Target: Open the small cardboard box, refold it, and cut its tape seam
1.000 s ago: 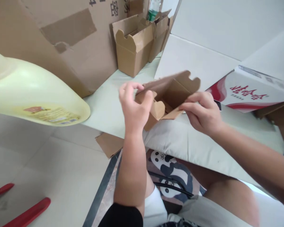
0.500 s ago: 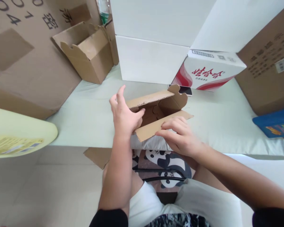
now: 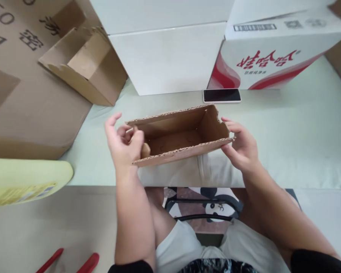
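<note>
An open-topped brown cardboard box (image 3: 173, 153) sits in front of me over the pale green covered surface, its inside bare. My left hand (image 3: 123, 142) grips its left end, thumb over the end flap and fingers on the outer side. At the opposite end, my right hand (image 3: 241, 146) pinches the notched right wall near its front corner, with the thumb at the front and the fingers behind. Both long walls stand upright, showing rough cut top edges.
Beyond the box lies a phone (image 3: 221, 95) before a white and red carton (image 3: 267, 60). White boxes (image 3: 170, 57) stand at the back. A second small cardboard box (image 3: 102, 72) leans by a large carton (image 3: 31, 102). A yellow-green container (image 3: 31, 178) is at left.
The long flaps, slanted outward before, now stand upright. My right hand has moved from the front flap to the box's right end; my left hand now grips the left end.
</note>
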The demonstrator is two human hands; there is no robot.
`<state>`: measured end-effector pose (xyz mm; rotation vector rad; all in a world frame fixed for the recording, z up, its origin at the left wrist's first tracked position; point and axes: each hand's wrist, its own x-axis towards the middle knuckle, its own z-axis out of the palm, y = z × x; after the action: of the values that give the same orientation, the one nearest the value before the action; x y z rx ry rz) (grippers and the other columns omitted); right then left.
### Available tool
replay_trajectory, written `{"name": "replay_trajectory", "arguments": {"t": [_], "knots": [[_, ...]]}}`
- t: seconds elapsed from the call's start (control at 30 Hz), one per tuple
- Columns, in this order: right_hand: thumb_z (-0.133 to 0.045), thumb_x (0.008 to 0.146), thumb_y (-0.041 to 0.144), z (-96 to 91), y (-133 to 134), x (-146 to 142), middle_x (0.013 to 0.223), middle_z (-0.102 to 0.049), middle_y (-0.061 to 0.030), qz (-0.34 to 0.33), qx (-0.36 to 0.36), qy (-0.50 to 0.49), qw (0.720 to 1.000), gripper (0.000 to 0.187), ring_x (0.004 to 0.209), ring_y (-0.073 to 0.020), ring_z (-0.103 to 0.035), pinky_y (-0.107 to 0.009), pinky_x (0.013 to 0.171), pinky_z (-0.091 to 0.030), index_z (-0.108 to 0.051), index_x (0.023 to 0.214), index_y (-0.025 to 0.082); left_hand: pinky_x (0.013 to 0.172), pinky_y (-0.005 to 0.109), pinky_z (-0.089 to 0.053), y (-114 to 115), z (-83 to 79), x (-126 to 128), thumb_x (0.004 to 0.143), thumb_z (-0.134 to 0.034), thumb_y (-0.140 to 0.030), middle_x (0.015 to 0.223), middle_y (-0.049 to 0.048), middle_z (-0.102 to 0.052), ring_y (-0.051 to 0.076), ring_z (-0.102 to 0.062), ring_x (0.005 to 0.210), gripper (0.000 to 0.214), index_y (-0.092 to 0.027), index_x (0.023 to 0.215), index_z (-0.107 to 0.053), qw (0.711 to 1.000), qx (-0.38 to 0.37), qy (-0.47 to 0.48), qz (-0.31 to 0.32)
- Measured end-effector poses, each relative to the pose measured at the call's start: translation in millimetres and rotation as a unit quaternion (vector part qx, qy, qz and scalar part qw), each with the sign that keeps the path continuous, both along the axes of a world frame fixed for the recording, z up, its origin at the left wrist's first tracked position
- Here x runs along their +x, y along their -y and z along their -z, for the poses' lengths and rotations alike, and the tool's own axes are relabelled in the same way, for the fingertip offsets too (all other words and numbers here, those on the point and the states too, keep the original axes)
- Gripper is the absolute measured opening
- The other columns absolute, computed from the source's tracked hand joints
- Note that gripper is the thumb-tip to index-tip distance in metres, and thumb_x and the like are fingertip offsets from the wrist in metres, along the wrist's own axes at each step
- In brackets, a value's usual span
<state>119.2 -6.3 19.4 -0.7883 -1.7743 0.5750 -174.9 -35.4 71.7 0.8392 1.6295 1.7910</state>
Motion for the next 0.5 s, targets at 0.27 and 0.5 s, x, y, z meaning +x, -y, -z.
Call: {"name": "replay_trajectory", "arguments": {"t": [0.27,0.5], "knots": [[-0.055,0.090,0.062,-11.9,13.0,24.0,0.140,-0.057,-0.0096,0.102,0.033,0.009,0.994,0.036,0.137,-0.0347,-0.054,-0.061,0.112,-0.047,-0.056,0.113,0.033,0.076,0.037,-0.053,-16.1,4.3,32.4,0.068,-0.055,-0.032,0.081,0.0081,-0.078,0.025,-0.070,0.082,0.021,-0.018,0.077,-0.068,0.988,0.086,0.115,0.052],[-0.057,0.092,0.047,-13.7,15.4,34.7,0.106,-0.067,-0.0071,0.075,0.113,-0.029,0.990,0.026,0.111,-0.0293,-0.065,-0.058,0.108,-0.051,-0.066,0.110,0.030,0.091,0.048,-0.055,-20.7,16.4,48.4,0.067,-0.055,-0.032,0.086,0.0060,-0.075,0.029,-0.072,0.090,0.017,-0.020,0.073,-0.067,0.964,0.163,0.139,0.155]]}}
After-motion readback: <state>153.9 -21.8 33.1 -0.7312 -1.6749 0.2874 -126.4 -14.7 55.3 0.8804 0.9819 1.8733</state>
